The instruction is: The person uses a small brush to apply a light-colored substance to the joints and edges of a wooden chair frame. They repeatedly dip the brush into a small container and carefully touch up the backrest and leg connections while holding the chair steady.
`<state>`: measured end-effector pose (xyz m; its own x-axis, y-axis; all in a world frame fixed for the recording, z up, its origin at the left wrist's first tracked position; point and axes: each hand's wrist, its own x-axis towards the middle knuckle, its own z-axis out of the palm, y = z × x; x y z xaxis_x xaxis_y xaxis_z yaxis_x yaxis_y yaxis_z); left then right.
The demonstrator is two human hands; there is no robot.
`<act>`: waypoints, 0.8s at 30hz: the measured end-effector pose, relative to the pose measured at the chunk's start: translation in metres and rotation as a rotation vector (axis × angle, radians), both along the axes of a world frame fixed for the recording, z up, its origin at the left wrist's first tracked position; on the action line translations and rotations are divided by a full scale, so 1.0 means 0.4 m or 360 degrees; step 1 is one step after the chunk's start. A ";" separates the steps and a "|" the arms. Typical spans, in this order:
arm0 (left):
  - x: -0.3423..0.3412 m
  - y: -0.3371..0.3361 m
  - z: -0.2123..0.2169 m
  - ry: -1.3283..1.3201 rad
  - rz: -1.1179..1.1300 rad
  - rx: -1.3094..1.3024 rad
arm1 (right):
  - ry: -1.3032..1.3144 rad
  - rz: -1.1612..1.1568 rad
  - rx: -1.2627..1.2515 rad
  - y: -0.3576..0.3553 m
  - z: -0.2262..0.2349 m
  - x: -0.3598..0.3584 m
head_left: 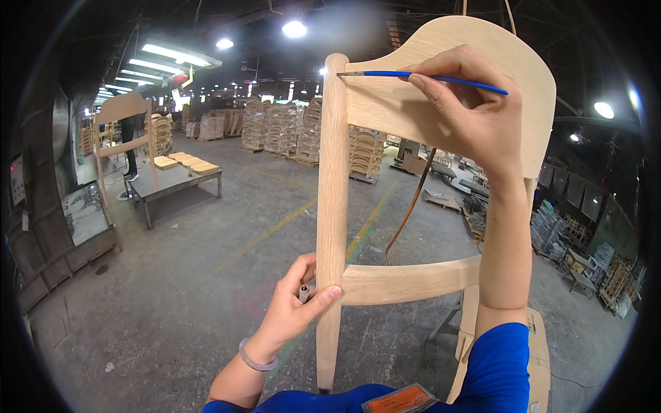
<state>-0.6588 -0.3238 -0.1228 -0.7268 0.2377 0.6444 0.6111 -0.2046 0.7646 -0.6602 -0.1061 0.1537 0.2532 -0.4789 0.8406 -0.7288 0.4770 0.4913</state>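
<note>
Brush (389, 73) in right hand (476, 113), left hand (295, 304) gripping chair (332, 172)

One left hand (292, 303) and one right hand (478, 113) are sharing the foreground with one blue brush (385, 73), one wooden chair (332, 172), one bracelet (257, 365) and one orange card (401, 399).

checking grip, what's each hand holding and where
Right hand: slim blue-handled paintbrush, mid-handle. Left hand: pale wooden chair post, beside curved wooden rail; also small grey tube, grip partly hidden.
</note>
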 end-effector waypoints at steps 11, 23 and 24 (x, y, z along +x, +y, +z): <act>-0.017 -0.030 -0.001 -0.0034 -0.0023 0.0012 | -0.0036 -0.0005 -0.0009 -0.029 -0.003 -0.017; -0.045 -0.071 -0.004 -0.0028 -0.0059 0.0027 | -0.0093 0.0012 -0.0047 -0.068 -0.011 -0.046; -0.048 -0.076 -0.004 -0.0040 -0.0069 0.0019 | -0.0102 0.0009 -0.0045 -0.072 -0.012 -0.048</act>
<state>-0.6778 -0.3542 -0.1244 -0.7318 0.2617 0.6292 0.5824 -0.2393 0.7769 -0.6795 -0.1348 0.1488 0.2012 -0.4533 0.8684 -0.7608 0.4860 0.4300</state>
